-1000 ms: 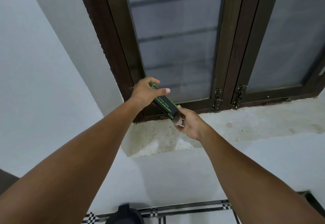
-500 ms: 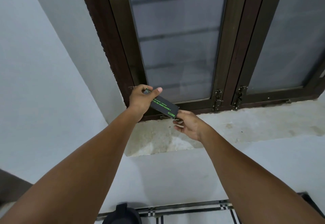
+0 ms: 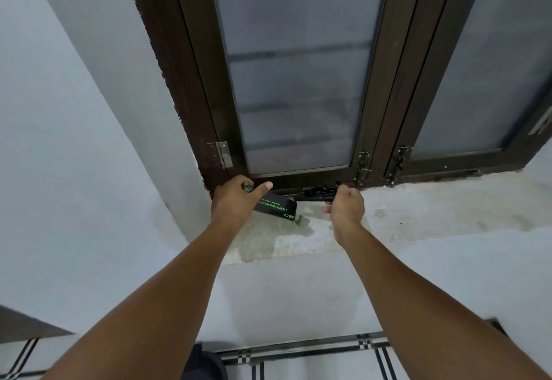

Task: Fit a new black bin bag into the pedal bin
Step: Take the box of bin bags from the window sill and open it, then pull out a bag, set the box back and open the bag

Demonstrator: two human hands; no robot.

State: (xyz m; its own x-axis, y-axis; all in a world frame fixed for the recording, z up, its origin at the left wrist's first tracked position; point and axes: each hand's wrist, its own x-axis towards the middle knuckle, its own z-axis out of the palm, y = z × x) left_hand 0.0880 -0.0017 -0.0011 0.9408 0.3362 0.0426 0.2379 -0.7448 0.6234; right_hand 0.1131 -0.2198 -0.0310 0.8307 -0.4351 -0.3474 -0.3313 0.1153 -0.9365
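Two bare forearms come in from the bottom of the frame. The left hand (image 3: 236, 202) and right hand (image 3: 346, 208) are both uncovered. No sleeves visible.

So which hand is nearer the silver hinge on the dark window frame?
Left. The left hand, holding the black green-lettered box, sits just below the hinge; the right hand is farther right.

The left hand (image 3: 236, 200) holds a black box (image 3: 276, 208) with green print over the window sill (image 3: 418, 218). The right hand (image 3: 346, 205) is closed on crumpled black plastic (image 3: 318, 193) near the sill's back edge.
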